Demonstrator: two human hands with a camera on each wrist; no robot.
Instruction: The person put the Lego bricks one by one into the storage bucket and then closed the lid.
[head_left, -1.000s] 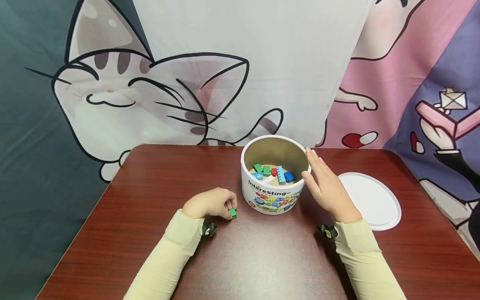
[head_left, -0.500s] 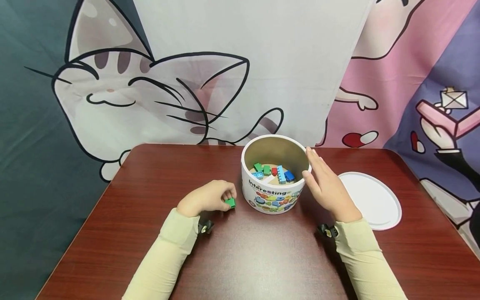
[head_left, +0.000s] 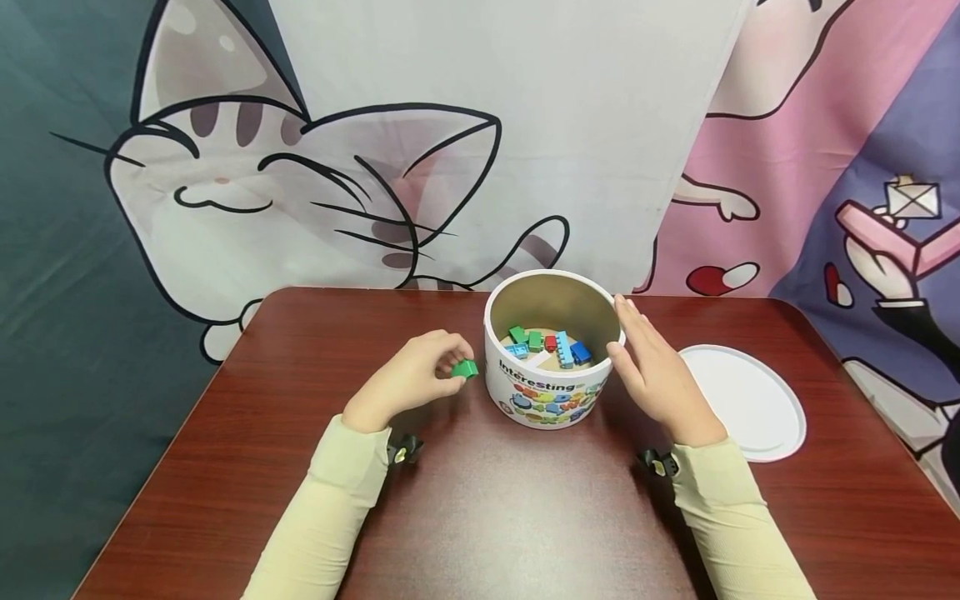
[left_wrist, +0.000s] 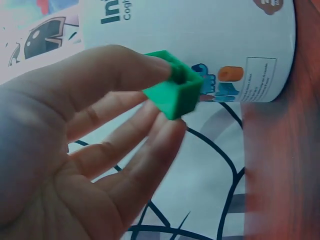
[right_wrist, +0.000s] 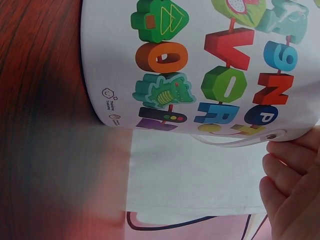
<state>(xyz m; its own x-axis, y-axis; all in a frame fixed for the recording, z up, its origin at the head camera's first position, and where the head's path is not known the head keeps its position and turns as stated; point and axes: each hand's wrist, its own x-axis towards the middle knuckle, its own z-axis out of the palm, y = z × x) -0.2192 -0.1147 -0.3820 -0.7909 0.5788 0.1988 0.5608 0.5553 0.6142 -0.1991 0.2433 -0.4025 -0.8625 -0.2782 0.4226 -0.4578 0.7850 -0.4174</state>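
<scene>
Between thumb and fingertips my left hand [head_left: 411, 373] pinches a green toy brick [head_left: 465, 368], held just left of a round white bucket [head_left: 551, 400]. Close up in the left wrist view, the same green brick [left_wrist: 175, 90] shows its hollow side, with the bucket's printed wall behind it. My right hand [head_left: 663, 379] lies with extended fingers against the bucket's right side near the rim. Inside the bucket are several bricks, among them a light blue brick [head_left: 564, 350], a dark blue brick [head_left: 580, 352] and a small red brick [head_left: 551, 342].
A round white lid [head_left: 750, 404] lies on the brown table [head_left: 525, 517], to the right behind my right forearm. The bucket's pale handle [right_wrist: 235, 142] hangs along its side in the right wrist view. A printed cloth backdrop [head_left: 585, 125] stands behind the table.
My left hand has lifted the green brick up and away from the table, toward the bucket's upper left side. The right hand has stayed against the bucket.
</scene>
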